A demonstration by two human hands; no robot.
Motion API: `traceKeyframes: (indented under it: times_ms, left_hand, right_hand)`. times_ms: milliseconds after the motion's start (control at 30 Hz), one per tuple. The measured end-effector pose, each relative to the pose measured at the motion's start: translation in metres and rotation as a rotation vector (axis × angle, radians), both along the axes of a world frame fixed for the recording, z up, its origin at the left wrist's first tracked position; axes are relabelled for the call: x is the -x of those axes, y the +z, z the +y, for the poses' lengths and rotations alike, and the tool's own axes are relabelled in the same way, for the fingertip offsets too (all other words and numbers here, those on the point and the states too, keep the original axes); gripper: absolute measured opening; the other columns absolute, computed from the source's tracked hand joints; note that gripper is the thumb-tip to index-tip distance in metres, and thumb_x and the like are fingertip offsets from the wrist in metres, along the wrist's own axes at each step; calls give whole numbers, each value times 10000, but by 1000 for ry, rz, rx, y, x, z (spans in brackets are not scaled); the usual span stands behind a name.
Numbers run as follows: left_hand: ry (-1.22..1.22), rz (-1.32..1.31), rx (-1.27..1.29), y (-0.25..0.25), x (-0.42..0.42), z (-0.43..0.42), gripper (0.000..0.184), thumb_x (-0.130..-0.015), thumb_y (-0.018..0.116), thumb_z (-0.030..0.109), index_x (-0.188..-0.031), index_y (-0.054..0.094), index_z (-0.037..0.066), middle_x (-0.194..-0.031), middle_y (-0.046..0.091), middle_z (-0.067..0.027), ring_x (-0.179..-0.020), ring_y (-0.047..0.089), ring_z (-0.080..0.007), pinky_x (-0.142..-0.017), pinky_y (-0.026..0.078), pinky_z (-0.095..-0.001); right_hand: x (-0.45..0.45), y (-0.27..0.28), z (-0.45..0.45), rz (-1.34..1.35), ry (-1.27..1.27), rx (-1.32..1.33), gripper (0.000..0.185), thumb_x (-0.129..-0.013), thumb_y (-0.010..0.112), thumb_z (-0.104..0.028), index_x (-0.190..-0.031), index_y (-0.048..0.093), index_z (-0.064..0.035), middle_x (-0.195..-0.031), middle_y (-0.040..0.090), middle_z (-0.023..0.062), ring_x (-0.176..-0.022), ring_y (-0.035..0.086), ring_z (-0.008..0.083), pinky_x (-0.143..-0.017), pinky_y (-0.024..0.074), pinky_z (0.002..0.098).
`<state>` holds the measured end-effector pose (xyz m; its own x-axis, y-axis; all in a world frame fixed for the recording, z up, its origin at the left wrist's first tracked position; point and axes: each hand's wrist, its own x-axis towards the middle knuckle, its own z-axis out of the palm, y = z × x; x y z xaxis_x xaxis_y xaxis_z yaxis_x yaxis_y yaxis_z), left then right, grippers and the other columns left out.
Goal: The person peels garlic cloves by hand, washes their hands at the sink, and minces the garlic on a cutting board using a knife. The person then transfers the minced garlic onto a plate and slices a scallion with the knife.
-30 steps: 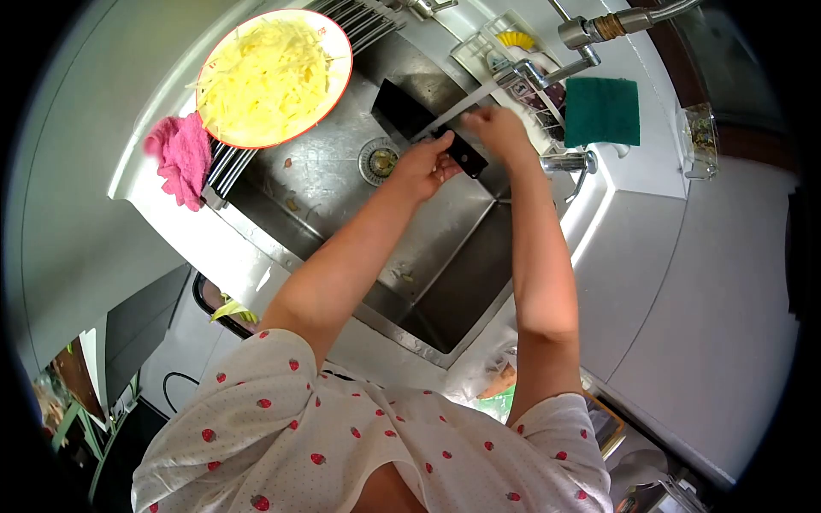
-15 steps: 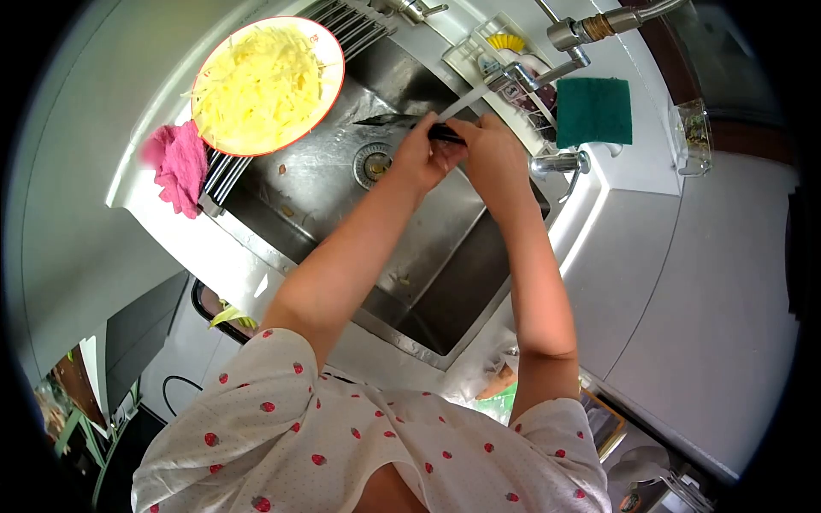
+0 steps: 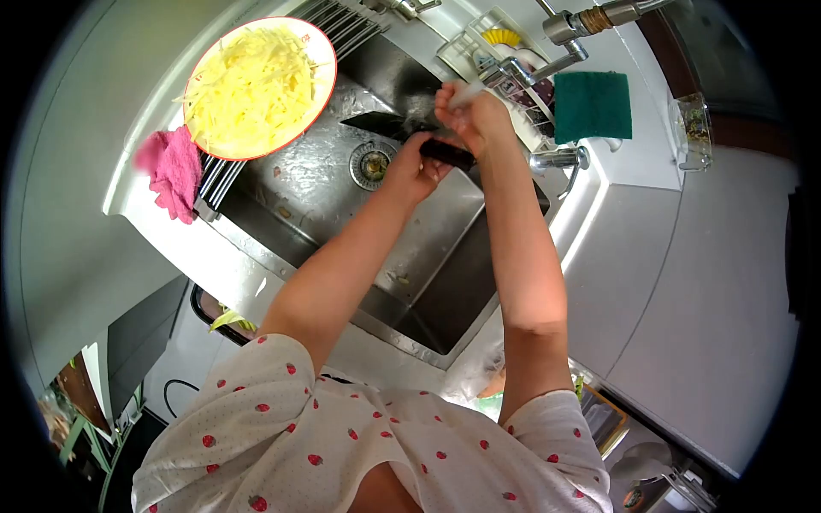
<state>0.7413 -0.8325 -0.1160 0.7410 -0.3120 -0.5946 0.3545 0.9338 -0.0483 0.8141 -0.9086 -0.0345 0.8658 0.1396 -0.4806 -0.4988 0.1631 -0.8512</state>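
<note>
My left hand (image 3: 412,171) is wrapped round a knife (image 3: 448,154) near the handle, over the steel sink (image 3: 342,218). The knife has a black handle, and its dark wide blade points to the upper left. Under the water stream beside the faucet (image 3: 516,73), my right hand (image 3: 469,116) has its fingers apart and curled, with nothing seen in them. It is just above the handle, not closed on it. Below the blade lies the drain (image 3: 371,165), with small scraps in it.
A red-rimmed plate (image 3: 329,90) of shredded yellow food rests on a metal rack (image 3: 224,181) at the sink's upper left, beside a pink cloth (image 3: 175,171). On the right are a wire basket (image 3: 462,53), a green scouring pad (image 3: 593,106) and a second tap (image 3: 560,160).
The right hand was on the knife handle half a second ago and has come off it, up into the water stream. The blade has turned and shows more of its flat side.
</note>
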Motion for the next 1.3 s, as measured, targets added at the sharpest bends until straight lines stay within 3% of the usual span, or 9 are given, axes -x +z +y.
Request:
traceKeyframes:
  times_ms: [200,300,400,500,600,900,1033,1133,1300]
  left_hand:
    - [-112,-190,-324,19,-46,-3,227,-844,538,167,-1020,499,29,-919,572,-81,-743,602,-185,-607,529,-303]
    - [40,-601,172,-13,-60,2,184,-852,472,115,-1001,519,17,-864,569,-57,-664,582,-161,-543,506,-272]
    - [30,-183,-106,-4,-80,-12,191,-860,410,70,-1003,523,17,-823,559,-40,-624,560,-144,-478,476,-251]
    - [115,-64,72,13,-78,-9,264,-930,386,206,-943,545,-5,-878,606,-131,-730,597,-258,-571,492,-319]
    - [111,-361,-49,30,-58,5,147,-838,476,43,-971,537,50,-848,569,-77,-669,575,-174,-504,480,-242]
    - [123,-75,-71,7,-31,10,192,-792,582,167,-929,549,36,-851,590,-102,-747,588,-234,-645,516,-362]
    - [-31,-51,-130,-23,-11,13,171,-855,509,205,-776,525,55,-699,591,-120,-630,602,-266,-575,507,-384]
    - [-62,-202,424,-34,15,28,221,-857,518,253,-738,497,68,-676,591,-127,-600,596,-271,-561,508,-383]
    - [-304,46,-93,22,44,30,226,-796,567,280,-707,527,76,-843,633,-114,-757,590,-247,-737,486,-399]
  right_hand:
    - [-7,29,3,28,301,172,190,-828,545,-90,-953,576,50,-893,629,135,-705,625,204,-571,519,295]
    - [5,39,-5,-34,377,280,141,-811,520,-50,-901,588,34,-856,624,127,-737,621,206,-561,526,321]
    - [12,41,-10,-164,213,360,229,-867,497,-73,-1018,563,86,-933,636,143,-745,643,215,-654,526,270]
    - [14,42,-10,-80,60,117,233,-873,492,-74,-1029,561,86,-925,639,135,-757,640,198,-695,522,266]
    - [13,44,-2,-77,60,-3,211,-875,520,-105,-983,587,63,-863,637,108,-681,607,160,-614,494,253]
    - [26,52,23,55,90,84,240,-815,637,-168,-648,492,-75,-502,416,-2,-384,339,98,-343,252,259]
    - [23,29,25,-126,84,135,183,-863,591,-174,-965,613,-23,-764,602,50,-603,559,122,-515,438,240]
    - [17,25,42,-117,76,109,303,-860,578,-135,-1124,554,9,-966,609,77,-818,591,141,-671,469,256]
    - [-22,0,61,-310,-12,471,507,-816,587,-89,-1280,411,17,-1070,539,56,-909,532,147,-719,444,269]
